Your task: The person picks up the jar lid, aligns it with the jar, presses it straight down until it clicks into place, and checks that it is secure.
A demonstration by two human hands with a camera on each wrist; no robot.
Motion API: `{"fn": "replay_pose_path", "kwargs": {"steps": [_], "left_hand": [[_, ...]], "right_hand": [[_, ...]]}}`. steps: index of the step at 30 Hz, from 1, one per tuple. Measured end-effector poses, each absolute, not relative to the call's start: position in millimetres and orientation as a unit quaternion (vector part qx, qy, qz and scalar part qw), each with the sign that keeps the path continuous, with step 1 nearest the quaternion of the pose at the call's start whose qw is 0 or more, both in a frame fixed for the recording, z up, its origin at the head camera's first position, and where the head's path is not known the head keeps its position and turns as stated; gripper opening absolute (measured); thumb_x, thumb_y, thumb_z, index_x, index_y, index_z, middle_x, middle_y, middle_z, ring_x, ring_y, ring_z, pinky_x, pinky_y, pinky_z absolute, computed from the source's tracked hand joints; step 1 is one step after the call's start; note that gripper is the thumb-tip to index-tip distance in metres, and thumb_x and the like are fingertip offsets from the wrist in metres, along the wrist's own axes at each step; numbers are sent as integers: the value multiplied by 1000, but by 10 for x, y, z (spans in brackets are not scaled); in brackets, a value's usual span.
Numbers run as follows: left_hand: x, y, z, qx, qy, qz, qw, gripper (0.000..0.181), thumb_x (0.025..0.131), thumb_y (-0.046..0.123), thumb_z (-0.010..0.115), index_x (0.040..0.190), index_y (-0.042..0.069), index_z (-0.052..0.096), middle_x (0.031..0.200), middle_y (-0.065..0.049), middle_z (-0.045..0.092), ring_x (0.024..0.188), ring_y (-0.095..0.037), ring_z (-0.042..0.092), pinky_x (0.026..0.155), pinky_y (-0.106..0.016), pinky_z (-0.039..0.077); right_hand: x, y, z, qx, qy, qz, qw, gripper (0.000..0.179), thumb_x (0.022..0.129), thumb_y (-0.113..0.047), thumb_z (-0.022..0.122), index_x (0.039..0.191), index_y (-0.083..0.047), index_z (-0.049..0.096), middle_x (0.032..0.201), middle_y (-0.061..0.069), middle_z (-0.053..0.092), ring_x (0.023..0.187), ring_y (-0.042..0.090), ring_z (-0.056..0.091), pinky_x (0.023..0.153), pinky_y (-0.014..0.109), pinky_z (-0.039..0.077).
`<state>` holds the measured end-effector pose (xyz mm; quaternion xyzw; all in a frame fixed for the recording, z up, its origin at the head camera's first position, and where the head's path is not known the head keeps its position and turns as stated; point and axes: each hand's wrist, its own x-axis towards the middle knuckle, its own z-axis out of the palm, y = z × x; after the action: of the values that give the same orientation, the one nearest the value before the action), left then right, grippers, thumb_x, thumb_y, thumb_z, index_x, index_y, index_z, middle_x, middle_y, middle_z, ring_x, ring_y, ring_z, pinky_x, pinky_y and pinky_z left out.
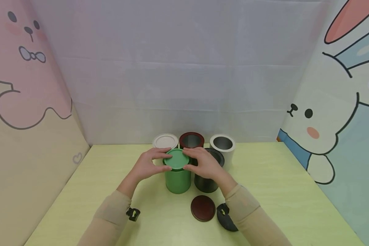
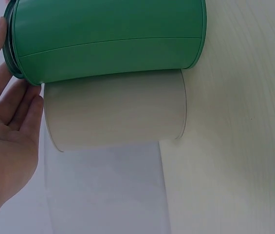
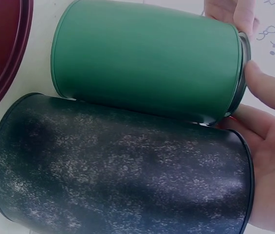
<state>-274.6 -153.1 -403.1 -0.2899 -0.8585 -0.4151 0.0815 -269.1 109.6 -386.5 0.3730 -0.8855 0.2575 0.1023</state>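
1. Pale backdrop (image 1: 184,75) is hanging behind a yellow-green table (image 1: 270,191).
2. At nine o'clock and three o'clock of the green lid (image 1: 176,159), the left hand (image 1: 149,164) and right hand (image 1: 205,164) are gripping its edge with thumb and fingers.
3. That lid is sitting atop the green canister (image 1: 178,182); whether fully seated, I cannot tell.
4. Around this canister, a black canister (image 1: 206,184) is standing at three o'clock, a white-topped canister (image 1: 165,140) at eleven, a red-rimmed canister (image 1: 192,140) at one.
5. A dark red lid (image 1: 203,208) is lying at five o'clock.

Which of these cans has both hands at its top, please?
The green can, left of the black can; it is the only green one.
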Motion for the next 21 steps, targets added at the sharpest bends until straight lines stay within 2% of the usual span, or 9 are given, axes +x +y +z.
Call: {"fn": "replay_pose_path", "kwargs": {"steps": [21], "left_hand": [[-2767, -1546, -4088, -295, -863, -403, 70, 42, 79, 26, 86, 117, 11, 75, 140, -3, 57, 134, -29, 45, 107, -53, 38]], "right_hand": [[-2717, 1103, -3859, 378, -895, 224, 74, 56, 92, -26, 72, 138, 3, 56, 142, 16, 54, 129, 35, 48, 107, 47, 39]]}}
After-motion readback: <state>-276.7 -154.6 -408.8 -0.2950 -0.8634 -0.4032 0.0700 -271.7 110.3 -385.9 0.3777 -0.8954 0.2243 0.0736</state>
